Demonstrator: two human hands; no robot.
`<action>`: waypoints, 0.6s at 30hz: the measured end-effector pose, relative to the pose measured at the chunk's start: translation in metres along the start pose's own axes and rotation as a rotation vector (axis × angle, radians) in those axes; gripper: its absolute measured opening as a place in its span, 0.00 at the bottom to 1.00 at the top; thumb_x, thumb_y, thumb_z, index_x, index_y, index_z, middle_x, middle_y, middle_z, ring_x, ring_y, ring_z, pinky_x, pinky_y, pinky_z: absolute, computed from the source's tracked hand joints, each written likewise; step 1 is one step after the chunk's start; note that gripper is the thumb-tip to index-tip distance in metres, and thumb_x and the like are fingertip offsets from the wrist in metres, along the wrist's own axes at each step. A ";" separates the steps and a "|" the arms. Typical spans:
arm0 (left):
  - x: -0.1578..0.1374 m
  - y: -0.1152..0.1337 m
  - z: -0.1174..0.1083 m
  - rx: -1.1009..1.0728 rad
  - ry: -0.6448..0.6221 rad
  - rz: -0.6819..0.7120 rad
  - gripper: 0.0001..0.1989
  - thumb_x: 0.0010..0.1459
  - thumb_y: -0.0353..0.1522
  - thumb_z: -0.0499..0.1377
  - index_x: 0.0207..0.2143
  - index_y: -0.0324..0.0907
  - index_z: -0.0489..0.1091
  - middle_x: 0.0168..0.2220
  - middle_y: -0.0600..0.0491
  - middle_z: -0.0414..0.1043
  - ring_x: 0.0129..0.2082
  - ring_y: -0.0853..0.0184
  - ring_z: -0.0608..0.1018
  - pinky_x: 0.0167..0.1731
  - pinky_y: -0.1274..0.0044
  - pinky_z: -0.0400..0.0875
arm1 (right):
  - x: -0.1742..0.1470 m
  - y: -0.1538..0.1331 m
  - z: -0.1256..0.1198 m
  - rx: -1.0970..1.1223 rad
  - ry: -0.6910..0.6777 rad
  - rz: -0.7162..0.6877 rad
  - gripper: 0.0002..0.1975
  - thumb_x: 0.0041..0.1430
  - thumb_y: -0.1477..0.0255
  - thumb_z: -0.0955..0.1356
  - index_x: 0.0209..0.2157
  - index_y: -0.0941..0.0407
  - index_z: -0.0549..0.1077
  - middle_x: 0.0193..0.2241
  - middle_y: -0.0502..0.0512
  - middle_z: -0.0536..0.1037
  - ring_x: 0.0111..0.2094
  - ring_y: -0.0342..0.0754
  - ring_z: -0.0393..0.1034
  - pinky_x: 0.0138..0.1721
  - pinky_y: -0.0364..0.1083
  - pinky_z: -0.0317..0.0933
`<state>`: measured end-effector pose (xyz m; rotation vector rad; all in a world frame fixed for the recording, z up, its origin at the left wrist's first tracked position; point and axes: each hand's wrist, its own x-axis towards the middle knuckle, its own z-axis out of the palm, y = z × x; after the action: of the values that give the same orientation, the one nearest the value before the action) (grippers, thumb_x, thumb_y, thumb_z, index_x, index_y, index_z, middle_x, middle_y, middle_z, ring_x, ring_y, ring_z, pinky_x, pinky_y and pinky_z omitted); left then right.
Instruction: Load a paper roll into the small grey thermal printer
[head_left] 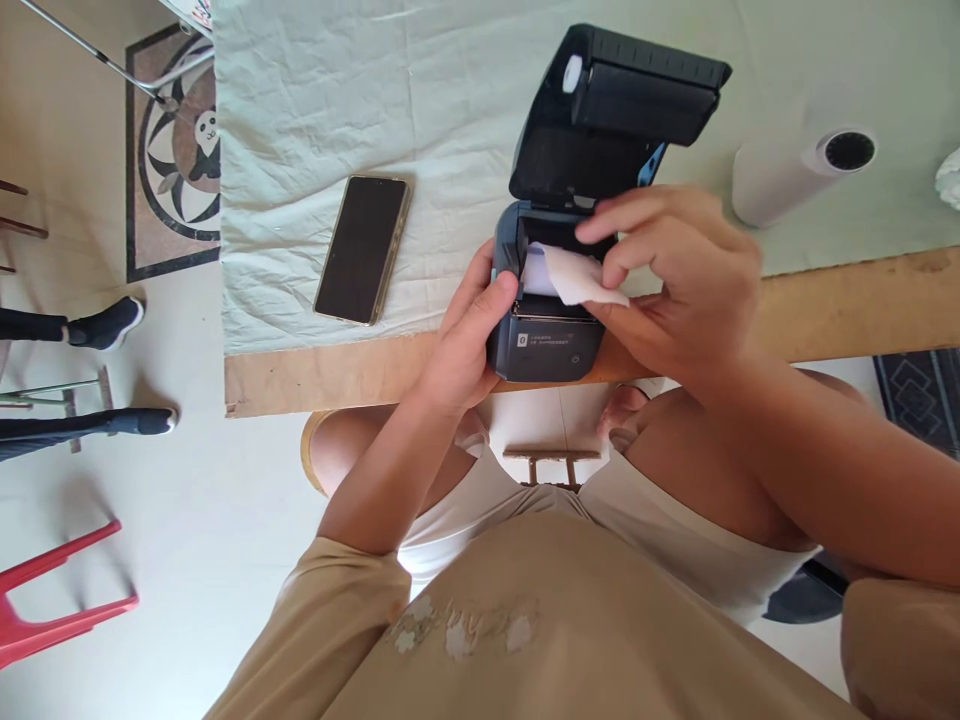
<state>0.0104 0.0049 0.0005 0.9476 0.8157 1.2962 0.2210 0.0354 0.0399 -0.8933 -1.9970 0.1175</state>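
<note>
A dark portable label printer (551, 350) sits at the front edge of the table with its lid (622, 110) swung up and away from me. Inside its bay lies a white paper roll (538, 272), its loose end curling out toward the right. My left hand (474, 325) grips the printer's left side, thumb on the upper rim. Over the bay's right side, my right hand (675, 270) pinches the loose paper end between thumb and fingers, with the index finger reaching toward the hinge. Part of the roll is hidden by the loose paper.
A smartphone (361, 250) with a dark screen lies left of the printer. A white cylindrical bottle (787, 175) with a black top lies at the right. Pale cloth (300, 120) covers the table, its wooden edge (337, 375) bare. A red plastic stool (60, 590) and a person's shoes (109, 322) are at left.
</note>
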 end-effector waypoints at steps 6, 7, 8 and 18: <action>-0.003 0.007 -0.003 0.038 -0.072 -0.042 0.30 0.67 0.60 0.67 0.62 0.56 0.75 0.51 0.52 0.86 0.61 0.48 0.88 0.49 0.64 0.86 | -0.012 -0.015 0.003 0.087 0.089 -0.219 0.09 0.74 0.72 0.69 0.36 0.49 0.69 0.35 0.45 0.84 0.36 0.48 0.78 0.38 0.56 0.59; -0.003 0.009 -0.003 0.052 -0.078 -0.062 0.31 0.65 0.59 0.69 0.63 0.56 0.74 0.49 0.52 0.85 0.55 0.50 0.89 0.45 0.64 0.85 | -0.014 -0.015 0.003 0.090 0.038 -0.222 0.09 0.76 0.69 0.70 0.37 0.49 0.70 0.36 0.45 0.84 0.40 0.48 0.81 0.40 0.56 0.60; -0.003 0.010 -0.003 0.066 -0.074 -0.078 0.32 0.64 0.58 0.71 0.63 0.57 0.73 0.48 0.52 0.85 0.50 0.51 0.89 0.43 0.65 0.84 | -0.015 -0.015 0.002 0.109 0.000 -0.224 0.11 0.77 0.63 0.71 0.37 0.48 0.71 0.37 0.46 0.84 0.42 0.49 0.82 0.41 0.56 0.61; 0.006 -0.007 -0.021 0.084 -0.149 0.007 0.55 0.49 0.52 0.81 0.75 0.64 0.62 0.66 0.53 0.81 0.56 0.53 0.88 0.49 0.67 0.86 | 0.022 0.005 -0.027 0.330 0.005 0.428 0.21 0.80 0.55 0.68 0.69 0.36 0.75 0.74 0.45 0.71 0.74 0.52 0.71 0.45 0.48 0.80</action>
<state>-0.0055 0.0130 -0.0140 1.1009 0.7567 1.1891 0.2375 0.0467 0.0690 -1.0829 -1.6880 0.6653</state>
